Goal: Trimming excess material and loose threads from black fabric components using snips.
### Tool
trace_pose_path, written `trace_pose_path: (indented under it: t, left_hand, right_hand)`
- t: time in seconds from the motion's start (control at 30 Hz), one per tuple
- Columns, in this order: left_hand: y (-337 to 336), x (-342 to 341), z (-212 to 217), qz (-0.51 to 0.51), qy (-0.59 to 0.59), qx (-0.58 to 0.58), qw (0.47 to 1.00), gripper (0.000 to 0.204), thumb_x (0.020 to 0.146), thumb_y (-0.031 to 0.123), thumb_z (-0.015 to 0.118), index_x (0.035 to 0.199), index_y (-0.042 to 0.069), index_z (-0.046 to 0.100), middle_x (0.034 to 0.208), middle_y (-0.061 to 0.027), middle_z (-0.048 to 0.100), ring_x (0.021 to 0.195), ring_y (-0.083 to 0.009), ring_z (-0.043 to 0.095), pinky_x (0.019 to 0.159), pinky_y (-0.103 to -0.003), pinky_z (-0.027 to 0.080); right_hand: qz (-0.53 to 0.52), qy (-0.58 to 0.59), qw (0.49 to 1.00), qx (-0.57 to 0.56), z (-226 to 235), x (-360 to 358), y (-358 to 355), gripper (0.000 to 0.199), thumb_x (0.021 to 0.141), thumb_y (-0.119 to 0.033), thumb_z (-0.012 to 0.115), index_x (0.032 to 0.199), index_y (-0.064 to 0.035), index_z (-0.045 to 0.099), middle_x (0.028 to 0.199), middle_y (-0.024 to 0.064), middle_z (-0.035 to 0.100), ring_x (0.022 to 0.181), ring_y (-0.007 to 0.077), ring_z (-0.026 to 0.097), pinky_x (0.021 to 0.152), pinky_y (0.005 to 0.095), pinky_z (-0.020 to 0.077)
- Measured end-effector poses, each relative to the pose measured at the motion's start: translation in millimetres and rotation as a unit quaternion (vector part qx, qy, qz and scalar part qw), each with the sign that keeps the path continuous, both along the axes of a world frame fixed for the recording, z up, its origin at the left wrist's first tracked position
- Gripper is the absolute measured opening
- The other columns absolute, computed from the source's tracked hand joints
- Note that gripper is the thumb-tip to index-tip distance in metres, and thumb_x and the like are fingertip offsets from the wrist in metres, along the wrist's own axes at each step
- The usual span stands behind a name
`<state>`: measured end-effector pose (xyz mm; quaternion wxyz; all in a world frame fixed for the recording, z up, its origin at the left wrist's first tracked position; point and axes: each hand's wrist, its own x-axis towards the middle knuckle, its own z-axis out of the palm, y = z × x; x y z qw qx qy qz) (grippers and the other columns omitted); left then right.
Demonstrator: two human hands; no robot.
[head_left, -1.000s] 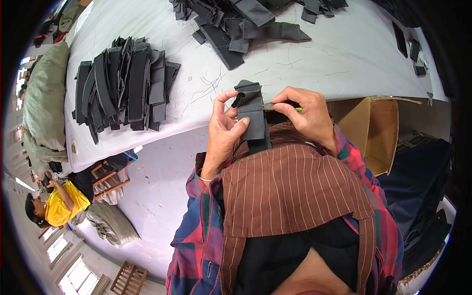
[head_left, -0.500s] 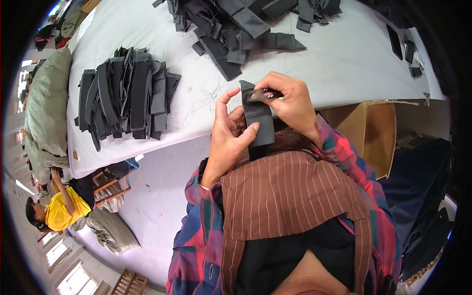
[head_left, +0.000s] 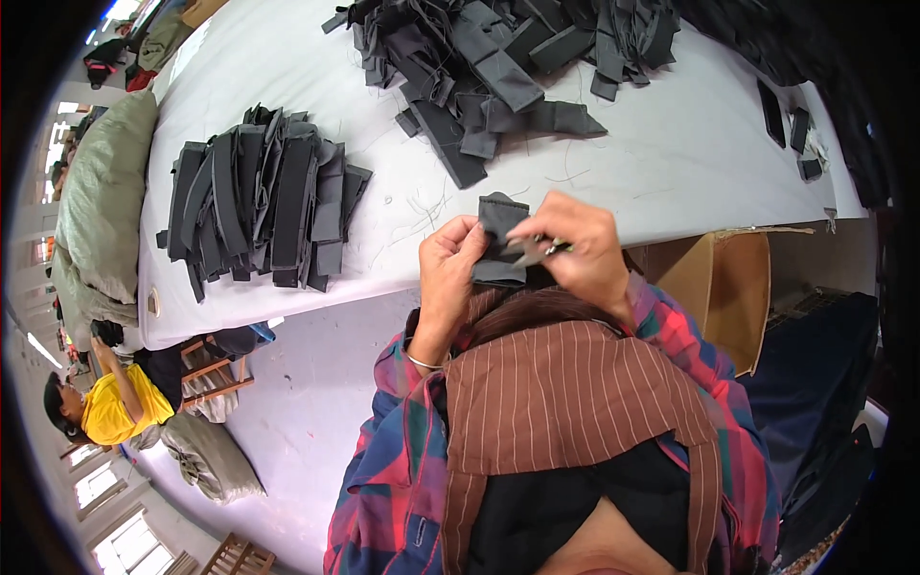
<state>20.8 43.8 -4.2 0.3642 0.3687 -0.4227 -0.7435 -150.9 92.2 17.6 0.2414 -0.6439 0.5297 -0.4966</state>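
Note:
A folded dark grey fabric piece (head_left: 503,213) is pinched at its left edge between the thumb and fingers of my left hand (head_left: 446,268), just off the near edge of the table. Closed around small thread snips (head_left: 533,252), my right hand (head_left: 581,241) has the metal blades against the lower part of the fabric. The snips' dark handle is mostly covered by my fingers. On the white-covered table (head_left: 383,259), a row of similar grey strips (head_left: 259,196) lies to the left, and a looser heap of them (head_left: 498,67) lies at the back.
Loose threads (head_left: 422,213) are scattered on the tabletop. A flat black phone-like thing (head_left: 770,113) lies at the right. Below that side stands an open cardboard box (head_left: 740,297). A stuffed sack (head_left: 105,201) borders the left end, where a person in yellow (head_left: 129,402) sits.
My left hand has shifted its grip from the lower end to the left edge, higher on the fabric. My right hand and the snips have moved down and right along it.

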Motion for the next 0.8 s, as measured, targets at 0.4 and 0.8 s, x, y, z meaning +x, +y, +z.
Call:
trace_pose_path:
  t: [0.4, 0.8]
  left_hand:
    - [1.9, -7.7, 15.2, 0.004, 0.022, 0.045, 0.999, 0.015, 0.092, 0.012, 0.059, 0.088, -0.001, 0.066, 0.078, 0.0006, 0.063, 0.067, -0.0041, 0.054, 0.063, -0.020, 0.044]
    - [0.5, 3.3, 7.1, 0.034, -0.014, 0.088, 0.995, 0.015, 0.089, 0.011, 0.062, 0.084, -0.002, 0.067, 0.072, -0.0012, 0.063, 0.058, -0.0055, 0.054, 0.054, -0.020, 0.045]
  right_hand:
    - [-0.019, 0.012, 0.999, 0.035, -7.2, -0.5, 1.7, 0.027, 0.067, 0.011, 0.061, 0.088, -0.0044, 0.069, 0.066, 0.0054, 0.052, 0.059, 0.0146, 0.053, 0.054, 0.0275, 0.0416]
    - [-0.053, 0.201, 0.977, -0.045, 20.3, -32.9, -4.4, 0.025, 0.071, -0.011, 0.072, 0.096, -0.0101, 0.068, 0.076, 0.0031, 0.061, 0.067, 0.0211, 0.052, 0.064, 0.0313, 0.0375]
